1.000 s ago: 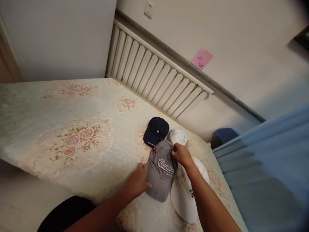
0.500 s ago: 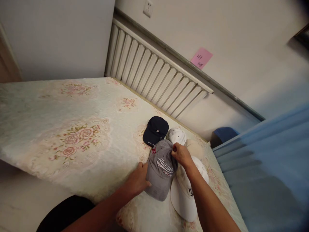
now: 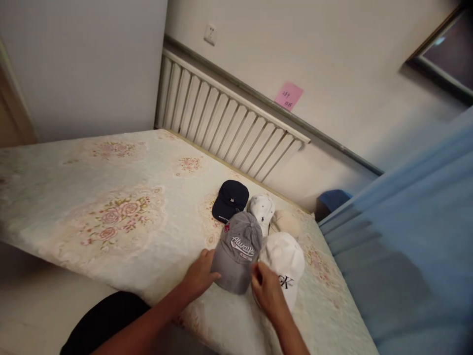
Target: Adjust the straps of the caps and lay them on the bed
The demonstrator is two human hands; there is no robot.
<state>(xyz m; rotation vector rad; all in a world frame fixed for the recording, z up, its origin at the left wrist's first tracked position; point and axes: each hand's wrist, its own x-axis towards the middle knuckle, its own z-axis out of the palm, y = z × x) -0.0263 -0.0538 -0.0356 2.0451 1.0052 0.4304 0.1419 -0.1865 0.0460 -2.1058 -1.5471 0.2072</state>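
Note:
A grey baseball cap (image 3: 236, 251) with white "Always" lettering lies crown away from me, brim toward me. My left hand (image 3: 201, 273) is closed on the left edge of its brim, thumb on top. At the brim's right edge my right hand (image 3: 264, 283) has its fingers curled in; the fingertips are partly hidden. Just right of it, and partly behind that hand, is a white cap (image 3: 286, 254) with black "CK" letters. Beyond the grey cap sit a dark navy cap (image 3: 231, 199), a smaller-looking white cap (image 3: 261, 209) and a beige cap (image 3: 286, 222).
The caps lie on a bed with a floral cover (image 3: 177, 217). A white radiator (image 3: 221, 118) runs along the wall behind. To the right hangs a blue curtain (image 3: 406, 236), with a blue item (image 3: 334, 199) beside it. A black rounded object (image 3: 107, 320) is at the lower left.
My right hand has moved from the grey cap's crown down toward its brim, uncovering more of both white caps. My left hand stays on the brim. The view has shifted slightly.

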